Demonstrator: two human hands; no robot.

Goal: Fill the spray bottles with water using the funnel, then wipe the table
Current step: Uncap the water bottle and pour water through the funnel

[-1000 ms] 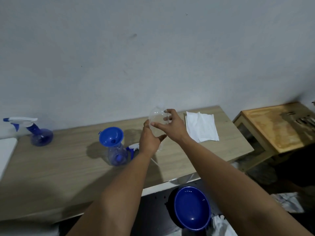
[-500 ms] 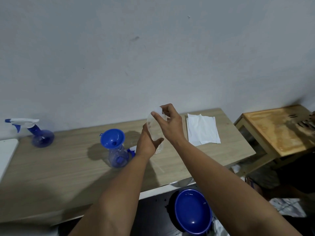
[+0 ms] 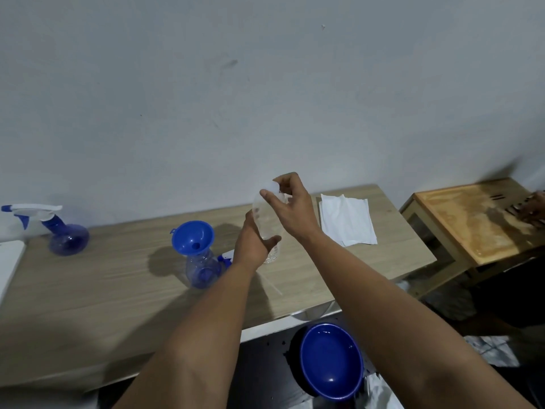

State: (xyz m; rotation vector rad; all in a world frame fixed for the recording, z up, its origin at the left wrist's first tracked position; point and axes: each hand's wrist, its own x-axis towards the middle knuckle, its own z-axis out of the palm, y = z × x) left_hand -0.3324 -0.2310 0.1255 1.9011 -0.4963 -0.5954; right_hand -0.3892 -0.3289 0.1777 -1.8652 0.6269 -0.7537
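Note:
A clear plastic water bottle (image 3: 266, 219) stands upright above the middle of the wooden table (image 3: 118, 290). My left hand (image 3: 255, 243) grips its body. My right hand (image 3: 290, 206) pinches the bottle's white cap (image 3: 271, 185) at the top. To the left stands an uncapped blue spray bottle (image 3: 203, 268) with a blue funnel (image 3: 193, 237) in its neck. Its spray head (image 3: 225, 258) lies on the table just behind my left wrist, mostly hidden. A second blue spray bottle (image 3: 66, 237), with its white trigger head on, stands at the far left.
A folded white cloth (image 3: 348, 219) lies on the table's right end. A blue basin (image 3: 330, 361) sits on the dark floor below the front edge. A low wooden side table (image 3: 472, 219) stands to the right, and a white object (image 3: 8, 261) shows at the left edge.
The clear bottle has been turned from tilted to upright in my left hand. My right hand has moved from its side up to the cap.

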